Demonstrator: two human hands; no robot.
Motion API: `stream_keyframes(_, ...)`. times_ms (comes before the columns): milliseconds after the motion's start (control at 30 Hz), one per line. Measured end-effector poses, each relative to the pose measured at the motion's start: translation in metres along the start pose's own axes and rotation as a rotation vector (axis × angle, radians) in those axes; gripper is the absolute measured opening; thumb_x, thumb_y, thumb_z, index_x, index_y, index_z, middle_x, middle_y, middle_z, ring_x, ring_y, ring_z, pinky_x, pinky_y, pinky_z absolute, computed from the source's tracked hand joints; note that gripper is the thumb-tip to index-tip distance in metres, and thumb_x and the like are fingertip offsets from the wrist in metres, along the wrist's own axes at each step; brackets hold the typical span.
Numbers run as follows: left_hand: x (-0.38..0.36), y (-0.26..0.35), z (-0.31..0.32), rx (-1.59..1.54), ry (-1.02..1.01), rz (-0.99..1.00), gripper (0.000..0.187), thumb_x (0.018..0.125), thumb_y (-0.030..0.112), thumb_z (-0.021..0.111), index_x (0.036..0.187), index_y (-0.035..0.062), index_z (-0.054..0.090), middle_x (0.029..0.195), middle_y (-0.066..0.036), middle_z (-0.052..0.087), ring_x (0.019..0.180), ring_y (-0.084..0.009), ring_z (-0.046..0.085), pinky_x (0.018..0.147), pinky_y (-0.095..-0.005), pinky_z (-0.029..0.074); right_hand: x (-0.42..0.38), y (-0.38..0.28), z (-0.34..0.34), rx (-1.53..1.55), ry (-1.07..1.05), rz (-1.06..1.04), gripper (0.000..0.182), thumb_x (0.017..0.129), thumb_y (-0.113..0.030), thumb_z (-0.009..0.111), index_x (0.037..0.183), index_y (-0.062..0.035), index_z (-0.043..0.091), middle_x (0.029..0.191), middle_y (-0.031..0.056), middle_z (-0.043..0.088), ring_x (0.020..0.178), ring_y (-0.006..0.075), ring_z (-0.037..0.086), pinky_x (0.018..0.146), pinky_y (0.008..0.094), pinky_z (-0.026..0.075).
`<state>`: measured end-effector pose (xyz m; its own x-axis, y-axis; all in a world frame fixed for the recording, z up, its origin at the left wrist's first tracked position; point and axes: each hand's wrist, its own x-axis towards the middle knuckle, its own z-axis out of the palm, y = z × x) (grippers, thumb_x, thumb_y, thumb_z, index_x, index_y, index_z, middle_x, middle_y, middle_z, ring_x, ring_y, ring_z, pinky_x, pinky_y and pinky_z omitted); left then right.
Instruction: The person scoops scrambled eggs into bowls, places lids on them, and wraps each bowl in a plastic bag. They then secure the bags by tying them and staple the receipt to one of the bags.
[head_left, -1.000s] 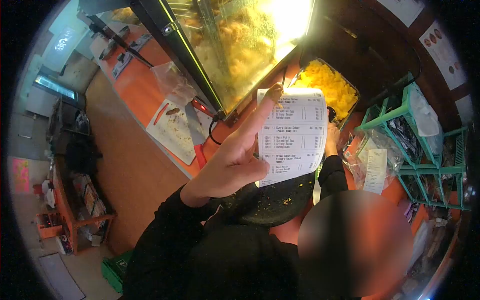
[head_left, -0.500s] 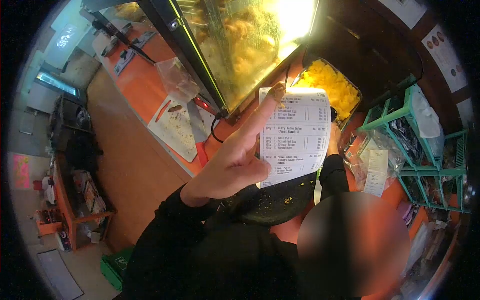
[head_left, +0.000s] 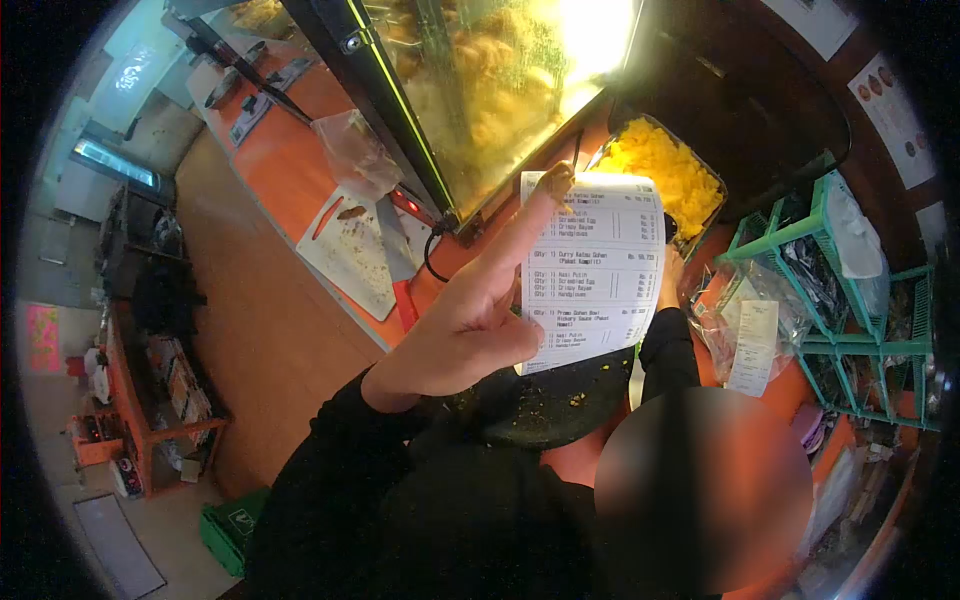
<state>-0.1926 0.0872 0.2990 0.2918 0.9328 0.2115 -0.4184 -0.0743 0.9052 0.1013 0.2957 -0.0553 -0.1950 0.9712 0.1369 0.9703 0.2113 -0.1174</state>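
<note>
Printed receipt (head_left: 595, 265) held upright in the left hand (head_left: 465, 325), above a black pan (head_left: 540, 410) and in front of a tray of yellow, egg-like food (head_left: 655, 170). The left thumb and extended index finger stand apart from each other, both lying over the receipt's left margin; the remaining fingers are hidden. The right hand (head_left: 672, 272) lies partly behind the sheet, beside the food; whether it is closed on anything cannot be told. The right edge of the receipt is free and bows away from the left hand. The sheet, apparently thin paper, should be very light and limp, prone to curl, crease or tear, and easily marked by damp or greasy fingers. A light pinch along either side margin, with two contacts spread apart, would probably keep it flat and leave the print uncovered.
</note>
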Motion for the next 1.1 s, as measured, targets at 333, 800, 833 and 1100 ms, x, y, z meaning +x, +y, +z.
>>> stream_keyframes(333,0.001,0.001,0.0,0.048,-0.025,0.036,0.082,0.063,-0.013,0.038,0.134,0.0011,0.0,0.142,-0.008,0.001,0.129,-0.0149,0.004,0.1,-0.0247,0.014,-0.003,-0.027,-0.033,-0.277,0.036,0.015,0.057,0.077,-0.001,0.043,0.129,-0.0177,0.027,0.066,0.0158,0.055,0.053,0.026,0.058,0.046,0.0332,0.047)
stream_keyframes(800,-0.002,-0.001,-0.001,0.021,-0.007,-0.002,0.08,0.064,-0.011,0.039,0.134,0.0001,0.0,0.142,-0.009,0.001,0.129,-0.0145,0.004,0.1,-0.0244,0.013,0.0,-0.017,-0.015,-0.208,0.062,0.012,0.054,0.078,-0.003,0.042,0.127,-0.0189,0.025,0.067,0.018,0.056,0.056,0.0288,0.059,0.046,0.0361,0.047)
stream_keyframes(833,-0.002,-0.001,-0.001,0.029,-0.007,0.008,0.08,0.064,-0.011,0.04,0.134,0.0,0.0,0.142,-0.009,0.001,0.129,-0.0147,0.004,0.1,-0.0247,0.013,0.0,-0.012,-0.006,-0.176,0.102,-0.007,0.054,0.078,-0.003,0.042,0.127,-0.019,0.025,0.067,0.018,0.056,0.056,0.0287,0.059,0.046,0.0359,0.047)
stream_keyframes(1100,-0.001,-0.003,0.0,0.051,-0.005,0.043,0.081,0.063,-0.012,0.039,0.134,-0.0006,0.001,0.142,-0.01,0.001,0.129,-0.0151,0.005,0.1,-0.024,0.014,0.0,-0.022,-0.023,-0.241,0.036,0.011,0.054,0.078,-0.005,0.042,0.128,-0.019,0.025,0.066,0.0169,0.057,0.055,0.0271,0.059,0.046,0.035,0.047)
